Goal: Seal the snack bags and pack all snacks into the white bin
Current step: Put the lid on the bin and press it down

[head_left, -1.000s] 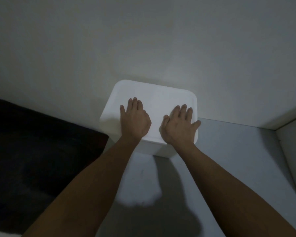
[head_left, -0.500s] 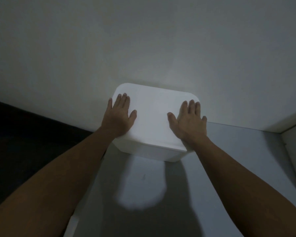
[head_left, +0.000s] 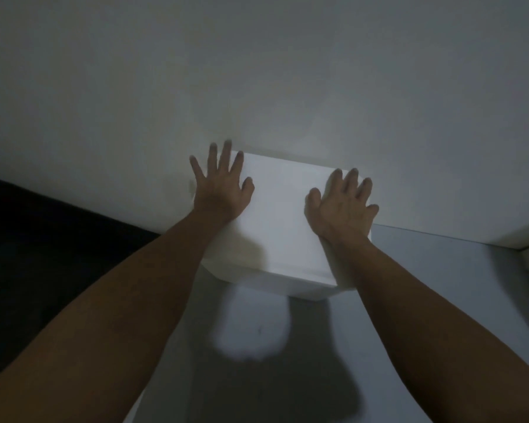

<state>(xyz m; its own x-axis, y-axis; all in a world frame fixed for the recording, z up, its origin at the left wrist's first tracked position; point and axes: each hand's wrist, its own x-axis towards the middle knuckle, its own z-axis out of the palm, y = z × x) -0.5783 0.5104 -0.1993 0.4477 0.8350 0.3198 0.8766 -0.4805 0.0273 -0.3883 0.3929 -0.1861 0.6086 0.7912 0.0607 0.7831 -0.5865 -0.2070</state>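
The white bin (head_left: 283,221) stands with its lid on, on a grey surface against the wall. My left hand (head_left: 220,184) lies over the lid's left side with fingers spread, its fingertips reaching past the far left corner. My right hand (head_left: 342,203) rests flat on the lid's right side, fingers apart. Neither hand holds anything. No snack bags are in view; the bin's inside is hidden by the lid.
A pale wall (head_left: 257,71) rises directly behind the bin. A dark area (head_left: 43,239) lies to the left of the grey surface (head_left: 440,285). A white ledge or panel (head_left: 526,239) borders the far right.
Both hands have slid outward from the middle of the lid toward its left and right sides and then forward toward the wall. The bin looks closer in the view.
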